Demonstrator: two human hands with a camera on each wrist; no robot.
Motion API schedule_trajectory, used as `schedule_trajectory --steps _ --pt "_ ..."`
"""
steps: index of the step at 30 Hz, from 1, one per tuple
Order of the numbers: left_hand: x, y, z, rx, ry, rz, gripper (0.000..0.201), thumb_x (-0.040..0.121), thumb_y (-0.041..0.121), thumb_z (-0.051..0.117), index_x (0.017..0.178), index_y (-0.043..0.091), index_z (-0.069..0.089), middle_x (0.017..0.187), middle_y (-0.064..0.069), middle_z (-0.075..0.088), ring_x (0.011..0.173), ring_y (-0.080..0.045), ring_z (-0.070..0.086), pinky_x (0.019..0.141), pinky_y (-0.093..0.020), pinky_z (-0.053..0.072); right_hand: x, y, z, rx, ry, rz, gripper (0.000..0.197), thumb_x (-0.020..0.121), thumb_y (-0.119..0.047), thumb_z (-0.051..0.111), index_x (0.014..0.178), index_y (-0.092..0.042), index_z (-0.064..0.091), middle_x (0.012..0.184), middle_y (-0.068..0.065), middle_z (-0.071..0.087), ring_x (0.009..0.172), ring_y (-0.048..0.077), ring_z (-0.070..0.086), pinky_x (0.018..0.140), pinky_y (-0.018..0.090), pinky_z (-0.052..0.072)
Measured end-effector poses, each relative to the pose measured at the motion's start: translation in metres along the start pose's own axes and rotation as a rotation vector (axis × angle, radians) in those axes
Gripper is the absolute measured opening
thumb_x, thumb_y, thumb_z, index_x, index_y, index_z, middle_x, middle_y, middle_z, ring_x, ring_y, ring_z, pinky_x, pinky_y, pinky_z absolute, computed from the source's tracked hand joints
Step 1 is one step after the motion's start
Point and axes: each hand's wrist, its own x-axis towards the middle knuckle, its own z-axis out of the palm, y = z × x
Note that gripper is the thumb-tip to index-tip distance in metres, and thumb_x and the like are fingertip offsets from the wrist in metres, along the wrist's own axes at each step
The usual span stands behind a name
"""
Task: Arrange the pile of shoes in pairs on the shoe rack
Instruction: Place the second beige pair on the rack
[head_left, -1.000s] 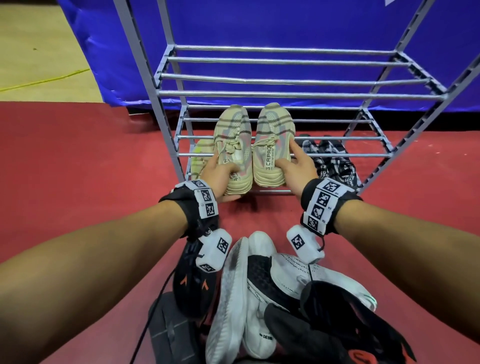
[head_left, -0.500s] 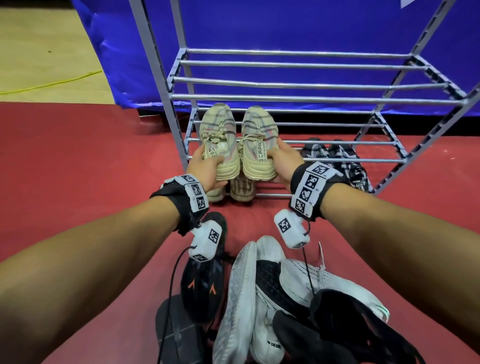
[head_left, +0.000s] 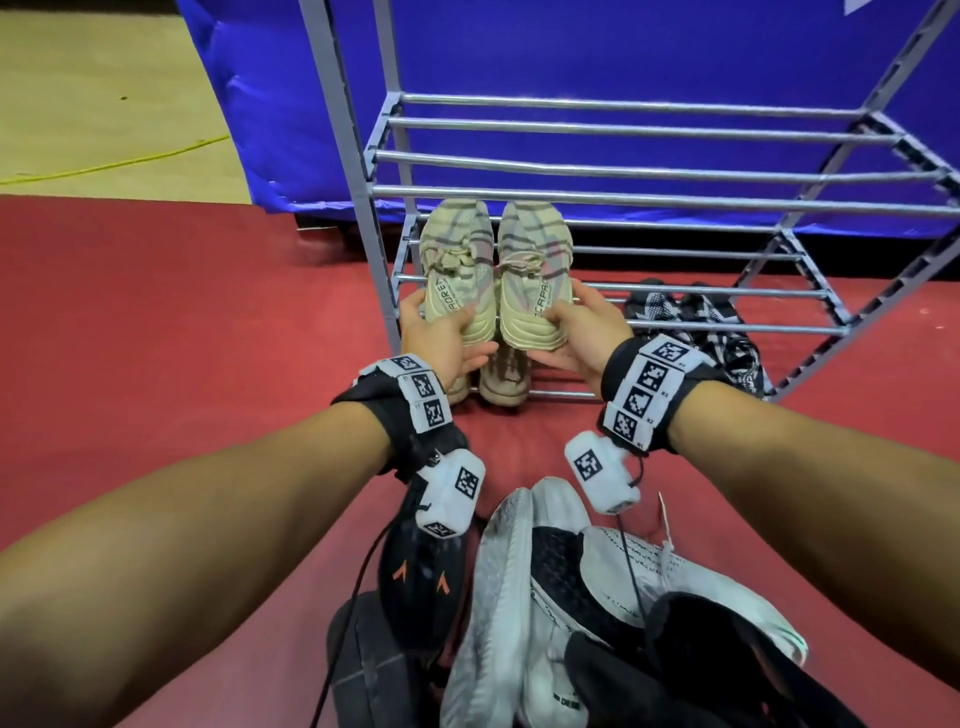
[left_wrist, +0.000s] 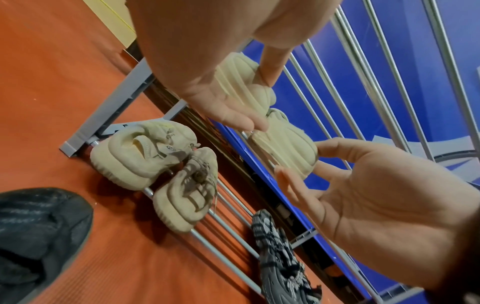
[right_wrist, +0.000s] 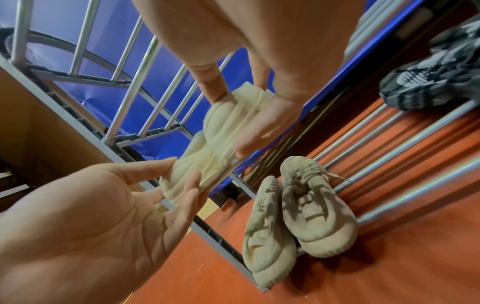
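Two beige striped sneakers lie side by side on the rack's middle shelf (head_left: 727, 328), hard against the left post. Their heels overhang the front bar. My left hand (head_left: 447, 327) grips the heel of the left sneaker (head_left: 457, 270), thumb on one side and fingers under the sole (left_wrist: 241, 82). My right hand (head_left: 571, 322) holds the heel of the right sneaker (head_left: 535, 260) the same way, its ribbed sole (right_wrist: 226, 117) showing in the right wrist view.
A plainer beige pair (head_left: 504, 382) sits on the bottom shelf directly below. A black-and-white patterned pair (head_left: 696, 317) is at the bottom right. The top shelf (head_left: 623, 197) holds nothing. White shoes (head_left: 498, 597) and black shoes (head_left: 421, 582) lie piled on the red floor.
Both hands carried the striped pair leftward toward the rack's left post and pushed it deeper onto the middle shelf. The beige pair below has come into view.
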Motion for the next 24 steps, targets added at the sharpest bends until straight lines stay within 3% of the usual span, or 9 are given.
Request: schedule_trajectory --steps 3,5,7,9,12,16,18,21,24 --pt "0.009 0.008 -0.005 -0.013 0.014 0.028 0.046 0.098 0.009 0.053 0.136 0.029 0.038 0.092 -0.003 0.065 0.056 -0.022 0.069 0.053 -0.026 0.057 0.003 -0.007 0.01 -0.025 -0.021 -0.017 0.041 0.092 -0.005 0.057 0.13 -0.018 0.06 0.124 0.013 0.068 0.106 0.031 0.07 0.076 0.048 0.063" --pt "0.015 0.012 -0.007 -0.026 0.024 0.03 0.049 0.098 0.01 0.054 0.141 0.028 0.038 0.095 -0.004 0.067 0.061 -0.024 0.069 0.052 -0.026 0.057 0.004 -0.01 0.016 -0.011 -0.022 -0.021 0.024 0.094 -0.006 0.058 0.116 -0.014 0.064 0.123 0.015 0.069 0.106 0.031 0.071 0.079 0.048 0.062" --pt "0.018 0.012 -0.008 -0.015 0.014 0.011 0.052 0.099 0.016 0.055 0.145 0.027 0.034 0.1 -0.003 0.066 0.065 -0.026 0.069 0.056 -0.028 0.058 0.006 -0.01 0.019 0.011 0.012 -0.02 0.019 0.094 -0.009 0.061 0.112 -0.015 0.063 0.124 0.015 0.067 0.104 0.033 0.071 0.08 0.048 0.062" --pt "0.017 0.008 -0.009 0.013 0.004 0.005 0.056 0.099 0.026 0.057 0.148 0.029 0.03 0.103 0.003 0.062 0.067 -0.026 0.069 0.061 -0.031 0.059 0.006 -0.007 0.02 -0.048 0.024 0.012 0.036 0.092 -0.021 0.066 0.127 -0.017 0.058 0.126 0.011 0.065 0.093 0.035 0.074 0.071 0.042 0.063" --pt "0.017 0.004 -0.012 0.04 0.014 0.013 0.057 0.097 0.037 0.059 0.146 0.03 0.031 0.124 -0.001 0.058 0.058 -0.025 0.072 0.053 -0.029 0.06 0.002 0.0 0.019 -0.135 -0.029 0.055 0.063 0.088 -0.036 0.07 0.144 -0.027 0.043 0.131 0.006 0.061 0.074 0.032 0.077 0.064 0.036 0.064" --pt "0.022 0.002 -0.012 -0.031 0.035 -0.001 0.043 0.098 0.031 0.058 0.137 0.028 0.038 0.114 -0.009 0.063 0.065 -0.027 0.072 0.059 -0.031 0.06 0.001 0.008 0.023 -0.075 -0.037 -0.009 0.051 0.093 -0.021 0.069 0.139 -0.024 0.048 0.119 0.007 0.069 0.072 0.025 0.075 0.062 0.032 0.064" --pt "0.024 0.0 -0.012 0.006 0.059 0.041 0.049 0.099 0.031 0.056 0.143 0.028 0.036 0.108 -0.012 0.066 0.068 -0.028 0.072 0.061 -0.032 0.06 0.001 0.005 0.028 -0.042 -0.028 -0.021 0.046 0.094 -0.017 0.067 0.136 -0.022 0.051 0.12 0.008 0.071 0.076 0.025 0.076 0.057 0.029 0.062" --pt "0.027 -0.005 -0.015 0.106 0.073 0.124 0.053 0.097 0.035 0.055 0.146 0.027 0.036 0.108 -0.011 0.067 0.059 -0.021 0.071 0.058 -0.031 0.058 0.002 -0.001 0.036 -0.02 -0.019 -0.035 0.038 0.095 -0.015 0.065 0.132 -0.018 0.055 0.12 0.009 0.07 0.084 0.027 0.076 0.052 0.023 0.058" --pt "0.03 -0.005 -0.016 0.118 0.071 0.109 0.057 0.097 0.037 0.054 0.149 0.028 0.032 0.114 -0.01 0.063 0.052 -0.018 0.069 0.056 -0.031 0.057 0.003 -0.001 0.04 -0.05 -0.003 -0.027 0.035 0.095 -0.015 0.064 0.129 -0.018 0.056 0.123 0.009 0.069 0.084 0.028 0.076 0.053 0.025 0.06"
